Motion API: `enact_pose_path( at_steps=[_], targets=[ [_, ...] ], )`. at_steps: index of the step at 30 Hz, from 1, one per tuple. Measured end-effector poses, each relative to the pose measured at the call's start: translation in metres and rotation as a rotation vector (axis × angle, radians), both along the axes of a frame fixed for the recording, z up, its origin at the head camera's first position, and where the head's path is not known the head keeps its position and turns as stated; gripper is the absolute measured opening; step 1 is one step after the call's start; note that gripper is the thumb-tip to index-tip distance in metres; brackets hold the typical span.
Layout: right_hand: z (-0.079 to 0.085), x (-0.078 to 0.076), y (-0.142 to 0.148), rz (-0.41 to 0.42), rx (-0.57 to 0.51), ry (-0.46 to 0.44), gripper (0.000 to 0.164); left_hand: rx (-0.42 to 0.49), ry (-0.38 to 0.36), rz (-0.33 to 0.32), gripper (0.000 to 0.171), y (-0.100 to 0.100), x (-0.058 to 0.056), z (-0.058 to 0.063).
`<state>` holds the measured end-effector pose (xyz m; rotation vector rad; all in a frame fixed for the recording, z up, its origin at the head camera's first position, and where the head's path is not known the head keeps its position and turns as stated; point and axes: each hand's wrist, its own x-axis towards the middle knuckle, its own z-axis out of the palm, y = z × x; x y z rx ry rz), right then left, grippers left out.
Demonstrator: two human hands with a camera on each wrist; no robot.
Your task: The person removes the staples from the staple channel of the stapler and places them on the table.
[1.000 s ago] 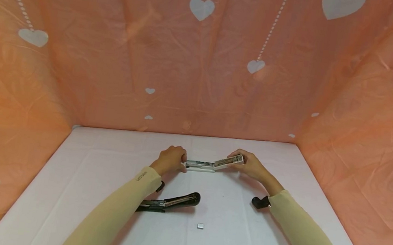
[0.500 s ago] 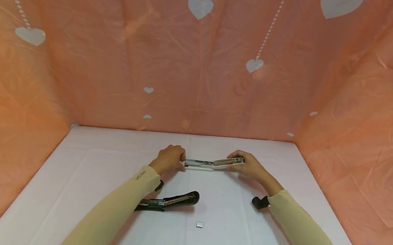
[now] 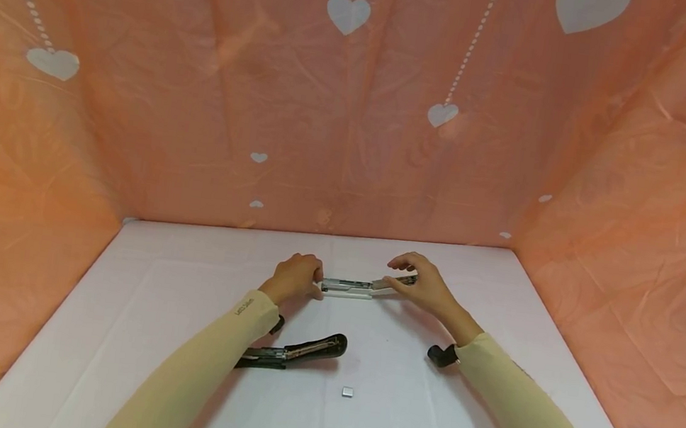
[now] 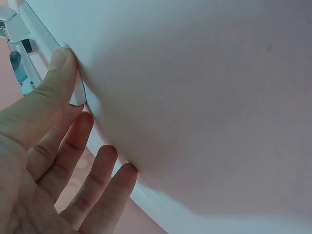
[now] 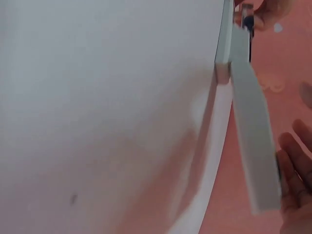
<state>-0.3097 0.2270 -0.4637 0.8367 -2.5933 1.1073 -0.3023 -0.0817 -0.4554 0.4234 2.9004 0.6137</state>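
Note:
A white stapler (image 3: 346, 294), swung wide with its top arm tilted up to the right, lies near the back of the table. My left hand (image 3: 294, 278) pinches the left end of its base; in the left wrist view the thumb (image 4: 58, 61) lies along the base edge while the other fingers spread loosely. Beside the raised arm is my right hand (image 3: 427, 285), thumb low and fingers lifted loosely above. In the right wrist view the white arm (image 5: 253, 141) stands near those relaxed fingers (image 5: 292, 165); whether they touch it is hard to tell.
A black stapler (image 3: 313, 348), also swung wide, lies nearer, partly hidden behind the left sleeve. A small silvery block, perhaps staples (image 3: 347, 392), lies to its right. Orange cloth walls with pale hearts (image 3: 348, 15) enclose the white table's back and sides.
My right hand has loosened from the stapler arm's end and slid slightly left, fingers lifting. The raised arm has tipped a little lower. My left hand stays on the base.

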Motion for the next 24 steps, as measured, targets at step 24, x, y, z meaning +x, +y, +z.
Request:
enact_pose_path(
  at_steps=[24],
  targets=[
    [-0.005,0.007,-0.064,0.111,-0.018,-0.057,0.017,-0.016,0.011,-0.006,0.028,-0.001,-0.001,-0.001]
  ],
)
